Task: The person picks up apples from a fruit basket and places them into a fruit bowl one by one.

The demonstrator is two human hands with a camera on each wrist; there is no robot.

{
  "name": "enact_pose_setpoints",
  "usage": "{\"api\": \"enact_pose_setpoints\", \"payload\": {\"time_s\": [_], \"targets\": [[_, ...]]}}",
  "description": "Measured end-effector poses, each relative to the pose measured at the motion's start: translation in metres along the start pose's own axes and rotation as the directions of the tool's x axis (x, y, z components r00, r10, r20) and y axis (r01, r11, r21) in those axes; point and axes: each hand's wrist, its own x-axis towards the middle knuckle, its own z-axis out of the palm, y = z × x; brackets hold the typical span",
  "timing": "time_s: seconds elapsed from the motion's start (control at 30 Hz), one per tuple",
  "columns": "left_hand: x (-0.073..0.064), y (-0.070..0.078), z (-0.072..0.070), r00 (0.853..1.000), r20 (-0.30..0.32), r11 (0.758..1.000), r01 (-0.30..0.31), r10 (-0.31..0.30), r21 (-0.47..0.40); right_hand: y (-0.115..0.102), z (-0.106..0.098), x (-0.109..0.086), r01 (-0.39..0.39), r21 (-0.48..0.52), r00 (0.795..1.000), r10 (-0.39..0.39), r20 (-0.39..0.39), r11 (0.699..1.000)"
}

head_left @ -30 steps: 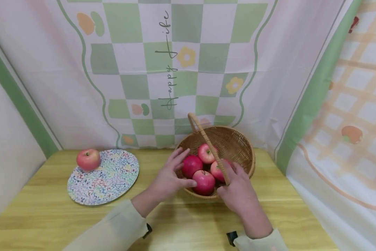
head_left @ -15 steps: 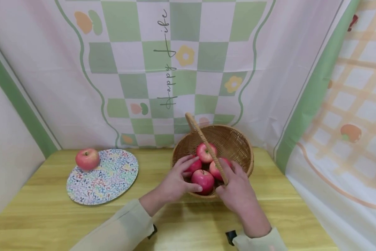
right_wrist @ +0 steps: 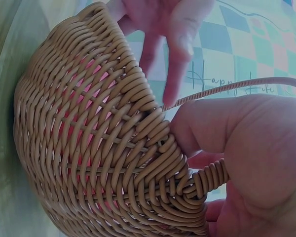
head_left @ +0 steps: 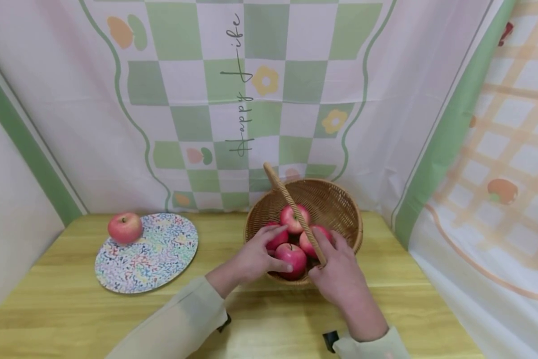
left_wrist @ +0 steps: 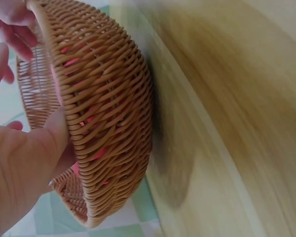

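- Far left, a white panel point(head_left: 8, 209) runs down to the table, a green band point(head_left: 26, 149) slanting above it.
- Next along, a round, squiggle-patterned plate point(head_left: 161, 259) lies on the wood-grain table point(head_left: 49, 299), with one apple point(head_left: 125, 228) sitting stem up at its far-left edge.
- Here's the left arm, pale sleeve point(head_left: 174, 319) angled up from the bottom, and the left hand point(head_left: 248, 259) reaches over the near-left rim: thumb and fingers spread wide, thumb over the front apple point(head_left: 291, 259), fingers over the darker left apple point(head_left: 279, 241). How firmly they touch, I can't tell.
- Behind, a green-and-white checked cloth point(head_left: 264, 119) reads "Happy Life" sideways.
- Centre stage, the wicker basket point(head_left: 336, 204) stands on the table, four apples clustered inside: those two, plus a rear apple point(head_left: 288, 218) and a right apple point(head_left: 305, 243), the handle point(head_left: 282, 187) arching over them.
- And the right hand point(head_left: 340, 274) grips the basket where handle meets rim, thumb and fingers either side.
- Far right hangs an orange-checked cloth point(head_left: 520, 149) with a green border.
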Motion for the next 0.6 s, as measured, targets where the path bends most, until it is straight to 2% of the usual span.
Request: {"api": "enact_pose_setpoints", "payload": {"time_s": [0.1,0.3,0.4,0.6], "targets": [[0.004,-0.002,0.002,1.000,0.002,0.999,0.019,-0.019,0.032,-0.001,0.000,-0.001,0.005,-0.004,1.000,-0.005,0.000,1.000],[0.014,-0.007,0.008,0.998,0.053,1.000,-0.020,0.020,0.007,-0.002,-0.001,-0.002,0.017,-0.010,1.000,-0.017,-0.008,1.000],[0.017,-0.005,0.011,0.997,0.083,1.000,0.002,-0.005,0.027,-0.002,-0.001,-0.002,0.013,-0.009,1.000,-0.013,-0.008,1.000],[0.020,0.000,0.015,0.991,0.092,0.992,0.090,-0.098,0.091,-0.002,-0.002,-0.002,0.008,-0.010,1.000,-0.008,-0.003,1.000]]}}
